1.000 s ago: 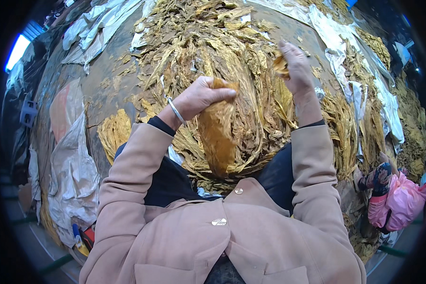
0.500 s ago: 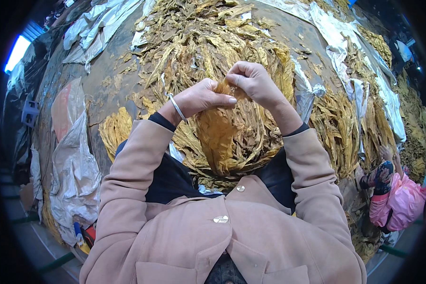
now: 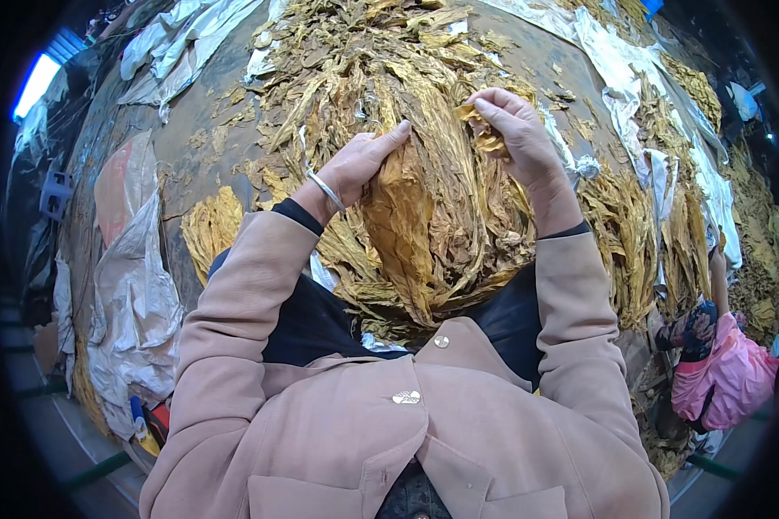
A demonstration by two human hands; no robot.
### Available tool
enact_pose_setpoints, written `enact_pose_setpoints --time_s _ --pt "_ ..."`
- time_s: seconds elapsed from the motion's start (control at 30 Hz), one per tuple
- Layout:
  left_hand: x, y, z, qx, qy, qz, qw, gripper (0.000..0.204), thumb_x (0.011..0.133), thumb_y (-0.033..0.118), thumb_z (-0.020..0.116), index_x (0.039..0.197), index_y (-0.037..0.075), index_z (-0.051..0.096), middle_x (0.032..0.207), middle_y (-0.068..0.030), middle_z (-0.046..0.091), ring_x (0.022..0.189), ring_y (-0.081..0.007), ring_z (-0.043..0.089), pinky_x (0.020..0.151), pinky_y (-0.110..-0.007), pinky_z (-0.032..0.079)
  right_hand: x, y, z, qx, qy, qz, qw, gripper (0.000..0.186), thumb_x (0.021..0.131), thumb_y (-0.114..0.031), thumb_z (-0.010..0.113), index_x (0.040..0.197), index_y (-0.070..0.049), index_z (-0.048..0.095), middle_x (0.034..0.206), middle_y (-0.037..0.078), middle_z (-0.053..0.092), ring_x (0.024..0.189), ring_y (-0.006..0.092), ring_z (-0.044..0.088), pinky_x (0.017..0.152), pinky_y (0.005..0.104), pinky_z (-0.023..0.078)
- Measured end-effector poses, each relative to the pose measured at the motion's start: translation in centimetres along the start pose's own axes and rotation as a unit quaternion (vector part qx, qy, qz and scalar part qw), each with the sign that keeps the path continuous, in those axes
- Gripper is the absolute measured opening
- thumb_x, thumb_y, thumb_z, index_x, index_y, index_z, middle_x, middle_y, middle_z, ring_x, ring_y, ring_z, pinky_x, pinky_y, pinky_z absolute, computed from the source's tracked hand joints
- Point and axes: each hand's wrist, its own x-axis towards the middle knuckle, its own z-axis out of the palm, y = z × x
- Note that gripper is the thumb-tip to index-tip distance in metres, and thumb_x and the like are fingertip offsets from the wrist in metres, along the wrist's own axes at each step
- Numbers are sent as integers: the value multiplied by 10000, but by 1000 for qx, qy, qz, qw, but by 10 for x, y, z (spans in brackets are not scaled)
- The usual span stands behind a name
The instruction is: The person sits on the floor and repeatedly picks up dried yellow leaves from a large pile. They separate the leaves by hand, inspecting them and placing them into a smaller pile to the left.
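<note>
My left hand [image 3: 361, 167] grips the upper end of a brown dried leaf [image 3: 400, 223], which looks like tobacco and hangs down toward my lap. Its thumb points up and right, and the other fingers are mostly hidden behind the leaf. Up and to the right, my right hand [image 3: 519, 134] pinches a small torn leaf piece [image 3: 486, 138] between thumb and fingers. The two hands are apart. Under and beyond them spreads a large heap of yellow-brown dried leaves [image 3: 363, 78].
Leaf bundles [image 3: 619, 233] lie to the right, beside white cloth sheets [image 3: 619, 95]. A smaller yellow leaf pile [image 3: 209, 223] sits by my left elbow. White plastic sheeting [image 3: 134, 285] covers the left side. At far right a person in pink [image 3: 723, 381] reaches toward the leaves.
My hands have moved apart: the right went up and right with the leaf piece, while the left stayed near its place with the long leaf. The person at right has shifted an arm.
</note>
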Motion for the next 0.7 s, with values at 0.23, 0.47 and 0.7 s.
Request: enact_pose_setpoints --time_s 0.23,0.47,0.7 --pt "0 -2 -1 -2 9 11 1000 460 892 422 560 1024 -17 607 940 -91 651 795 -142 628 715 -300 515 -15 24 -8 -626 -44 -67 776 337 814 -312 650 903 2 565 776 177 580 799 324 580 757 397 469" --pt "1 -6 -4 5 -6 34 999 427 922 392 526 1021 -17 595 913 -81 649 786 -127 633 667 -269 526 -30 30 62 -372 -60 -229 897 265 812 -214 701 875 -5 552 672 5 519 612 79 461 541 234 404" --pt "-9 1 3 51 10 45 998 413 849 370 642 959 -27 622 867 -61 642 749 -114 605 641 -246 493 -15 30 34 -35 -74 56 995 104 883 -112 590 834 -22 575 639 -11 541 510 56 484 455 202 390"
